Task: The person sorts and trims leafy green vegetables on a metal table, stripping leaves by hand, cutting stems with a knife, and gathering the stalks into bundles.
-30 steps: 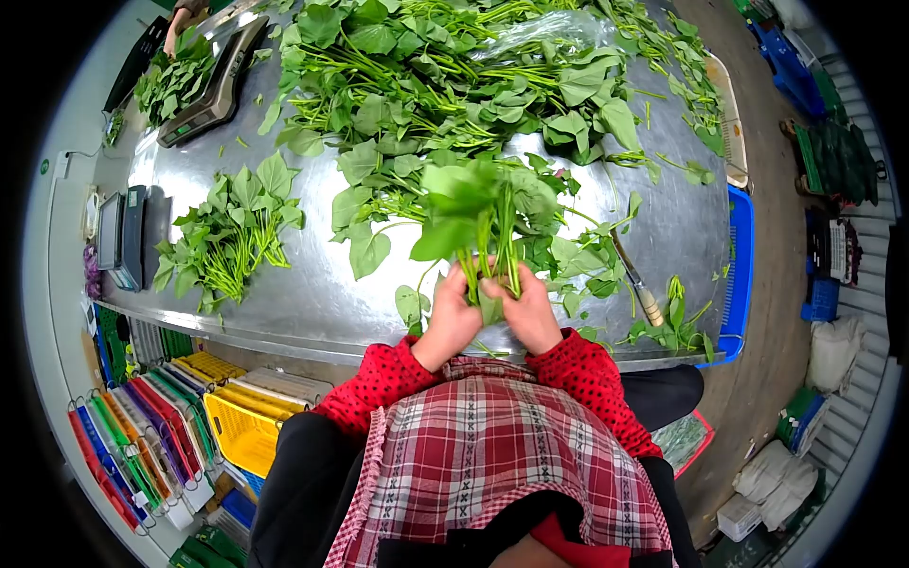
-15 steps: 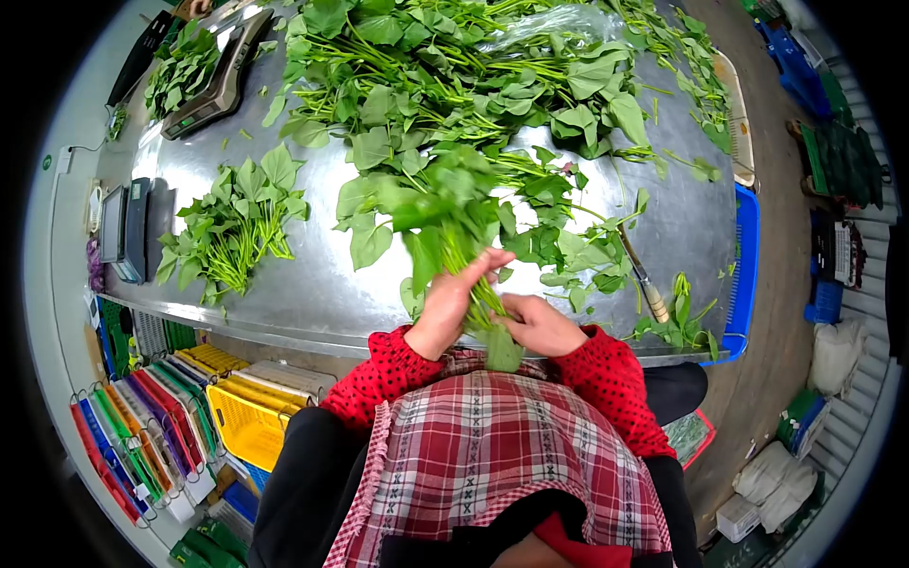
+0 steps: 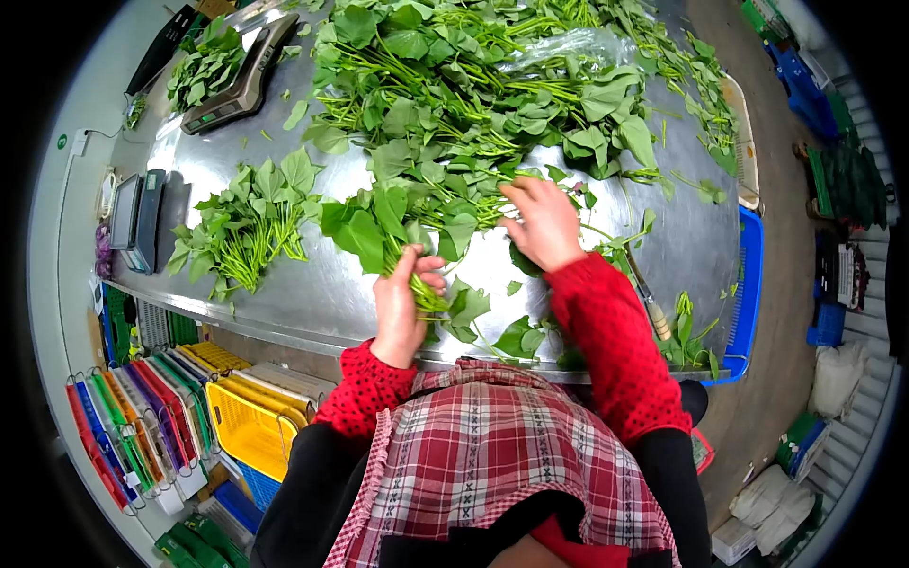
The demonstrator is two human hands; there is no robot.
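Observation:
My left hand (image 3: 402, 308) is closed round the stems of a bunch of leafy greens (image 3: 365, 237), which look like sweet potato leaves. The bunch leans up and to the left over the metal table's front part. My right hand (image 3: 547, 225) is at the edge of the large pile of greens (image 3: 445, 123), thumb and forefinger apart beside some stems. Whether it touches them I cannot tell. Loose leaves (image 3: 521, 336) lie below, near the table edge. A separate bunch (image 3: 251, 222) rests on the left of the table.
A knife with a pale handle (image 3: 656, 317) lies at right. On the left stand a scale with a display (image 3: 137, 222) and another scale (image 3: 237, 90) bearing greens. Clear plastic film (image 3: 573, 49) sits on the pile. A blue crate (image 3: 748, 293) and a yellow basket (image 3: 251, 431) flank the table (image 3: 322, 298).
My right hand has left the bunch and moved up and right to the pile's stems. My left hand has shifted left with the bunch, which now tilts left.

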